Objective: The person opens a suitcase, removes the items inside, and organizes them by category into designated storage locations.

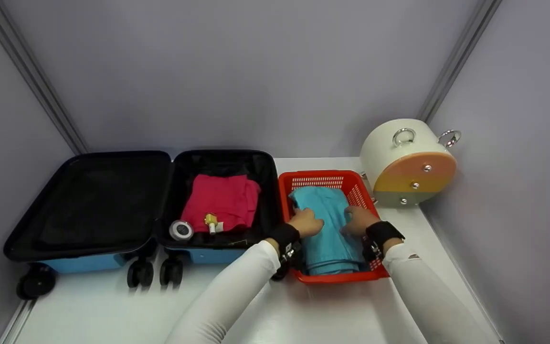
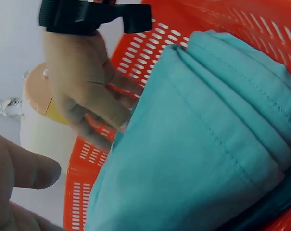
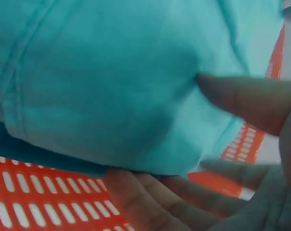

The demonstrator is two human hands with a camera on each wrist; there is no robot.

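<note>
Hands: we have two — left hand point(image 1: 307, 222) and right hand point(image 1: 357, 220) — each gripping one folded teal cloth point(image 1: 328, 229).
Basket: one red basket point(image 1: 314, 180) holding it.

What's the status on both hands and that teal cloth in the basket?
Left hand and right hand grip the folded teal cloth. Cloth sits in the red basket. Nothing on top.

Both hands, left point(image 1: 307, 222) and right point(image 1: 357, 220), forward, fingers curled, white-sleeved arms extended.
</note>
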